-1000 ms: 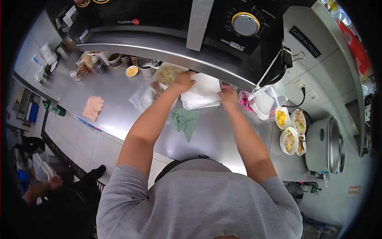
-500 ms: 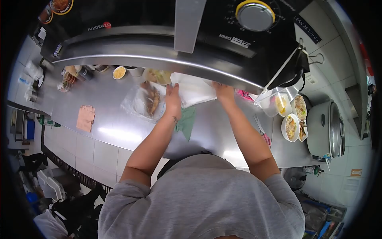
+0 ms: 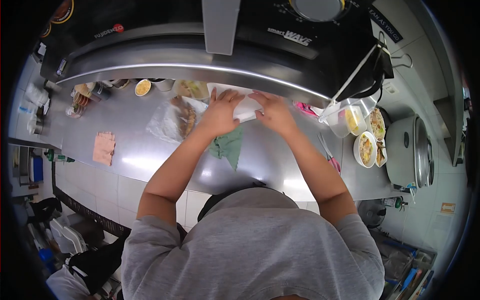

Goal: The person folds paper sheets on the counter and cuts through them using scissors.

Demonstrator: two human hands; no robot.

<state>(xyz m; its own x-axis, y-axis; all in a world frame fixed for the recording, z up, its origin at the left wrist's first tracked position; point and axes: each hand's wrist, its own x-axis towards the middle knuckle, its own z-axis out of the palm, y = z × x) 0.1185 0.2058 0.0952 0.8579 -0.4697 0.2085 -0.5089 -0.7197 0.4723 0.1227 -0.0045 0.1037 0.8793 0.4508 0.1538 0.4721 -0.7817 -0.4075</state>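
A flat white sheet (image 3: 246, 107), its material unclear, lies at the back of the steel counter, partly covered by my hands. My left hand (image 3: 220, 112) rests on its left part, fingers stretched out and apart. From the other side, my right hand (image 3: 274, 113) lies over the right part with extended fingers. Left of my left hand is a clear plastic bag (image 3: 162, 120) with a long brown piece of food (image 3: 188, 117) on it. Below my left wrist a crumpled green cloth (image 3: 230, 147) lies on the metal.
A black oven (image 3: 165, 45) overhangs the counter's back. To the right are pink-handled scissors (image 3: 332, 161), a noodle bowl (image 3: 366, 150), a clear tub (image 3: 351, 121) and a large cooker (image 3: 404, 150). An orange cloth (image 3: 104, 148) and a yellow-filled cup (image 3: 143, 87) are leftward.
Both hands have moved closer together over the white sheet, which now shows less between them. The camera view has shifted slightly.
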